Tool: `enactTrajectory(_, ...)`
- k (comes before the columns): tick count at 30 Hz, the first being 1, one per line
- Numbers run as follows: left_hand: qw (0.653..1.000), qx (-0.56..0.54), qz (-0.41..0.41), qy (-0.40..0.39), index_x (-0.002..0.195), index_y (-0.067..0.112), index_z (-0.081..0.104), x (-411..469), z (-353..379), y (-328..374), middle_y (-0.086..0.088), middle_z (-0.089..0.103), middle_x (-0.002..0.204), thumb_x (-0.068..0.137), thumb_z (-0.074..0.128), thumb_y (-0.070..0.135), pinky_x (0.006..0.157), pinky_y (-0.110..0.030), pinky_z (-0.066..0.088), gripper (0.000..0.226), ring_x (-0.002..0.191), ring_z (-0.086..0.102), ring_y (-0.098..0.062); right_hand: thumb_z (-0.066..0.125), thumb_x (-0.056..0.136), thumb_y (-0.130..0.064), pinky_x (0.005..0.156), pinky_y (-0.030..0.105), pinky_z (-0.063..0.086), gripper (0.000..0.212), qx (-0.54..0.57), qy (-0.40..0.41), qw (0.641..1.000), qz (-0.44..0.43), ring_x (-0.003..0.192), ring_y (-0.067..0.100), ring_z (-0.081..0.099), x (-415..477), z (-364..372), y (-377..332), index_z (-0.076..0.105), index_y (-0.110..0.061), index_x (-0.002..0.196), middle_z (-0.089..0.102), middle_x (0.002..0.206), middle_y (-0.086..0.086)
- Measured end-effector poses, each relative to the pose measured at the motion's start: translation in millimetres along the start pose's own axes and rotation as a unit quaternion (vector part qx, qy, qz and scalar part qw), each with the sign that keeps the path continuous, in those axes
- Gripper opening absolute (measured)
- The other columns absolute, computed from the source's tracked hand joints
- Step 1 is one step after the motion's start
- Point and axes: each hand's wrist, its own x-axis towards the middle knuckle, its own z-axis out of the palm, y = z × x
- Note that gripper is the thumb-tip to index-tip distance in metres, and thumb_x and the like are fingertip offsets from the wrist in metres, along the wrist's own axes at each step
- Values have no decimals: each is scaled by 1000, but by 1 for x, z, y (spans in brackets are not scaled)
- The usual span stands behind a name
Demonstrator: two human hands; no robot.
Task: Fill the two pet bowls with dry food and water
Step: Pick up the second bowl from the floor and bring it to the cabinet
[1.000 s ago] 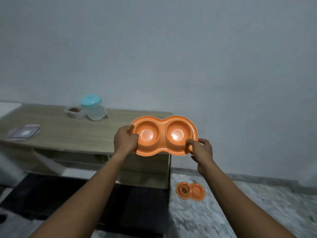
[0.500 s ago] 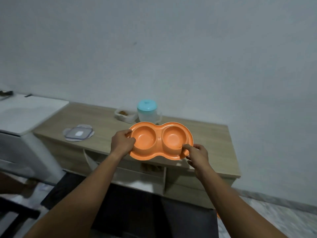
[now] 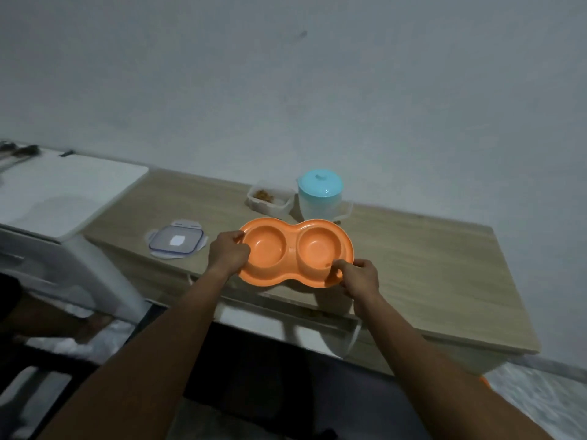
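Grip at both ends of orange double bowl [image 3: 295, 253], left hand [image 3: 227, 257] and right hand [image 3: 360, 280] clamped on rim, over table [image 3: 428, 265]

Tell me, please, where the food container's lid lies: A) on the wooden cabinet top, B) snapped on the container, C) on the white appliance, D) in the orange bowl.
A: the clear lid lies flat on the wooden cabinet top, left of the orange double bowl; the food container stands open.

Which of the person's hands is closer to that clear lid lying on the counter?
Left. The left hand grips the orange double bowl at the end beside the clear lid; the right hand grips its opposite end, farther away.
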Motion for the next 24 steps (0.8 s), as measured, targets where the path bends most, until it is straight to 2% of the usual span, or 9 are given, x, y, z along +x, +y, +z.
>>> enactTrajectory(3,1000,11,-15,-5,140,14,54,20,-7,-11,-14,58,136,83,57,9,97,-38,46,57,120,56,-33,75,69,-45,97,55,55,64,-21,-10,1000,4,106,35,67,9,22,-4,58,-17,124,70,116,13)
enactTrajectory(7,999,32,-30,-24,141,15,52,49,-15,-28,-13,57,138,83,60,11,96,-36,44,59,122,54,-33,76,80,-39,99,49,53,57,-37,9,999,17,109,32,64,16,52,-6,58,-16,130,67,119,10)
enactTrajectory(11,997,56,-15,-49,142,13,51,86,-23,-45,-15,56,139,84,61,9,99,-36,42,59,124,53,-34,76,74,-42,94,51,56,56,-38,21,999,27,100,32,69,28,85,-5,62,-16,122,72,108,10)
enactTrajectory(15,992,86,8,-92,143,16,51,126,-34,-57,-16,59,136,84,61,11,96,-37,46,60,119,57,-35,75,75,-43,93,51,57,42,-55,53,996,43,96,33,71,35,116,0,65,-16,106,74,100,10)
enactTrajectory(18,985,106,39,-134,142,17,51,146,-39,-65,-14,60,134,84,61,16,95,-37,49,60,115,59,-33,73,77,-46,92,49,58,47,-74,86,992,52,94,32,71,36,134,4,70,-15,112,76,97,11)
enactTrajectory(21,973,137,66,-173,134,22,59,171,-41,-75,-11,65,127,78,63,33,97,-41,49,58,116,58,-33,68,89,-41,92,43,55,43,-105,114,987,48,98,30,66,38,147,-1,69,-10,119,72,111,12)
enactTrajectory(24,960,180,103,-185,126,29,63,192,-43,-84,-4,67,123,67,63,52,103,-47,41,64,121,53,-31,66,90,-39,101,45,48,60,-163,172,971,35,119,39,59,38,160,-11,55,-12,143,49,144,18)
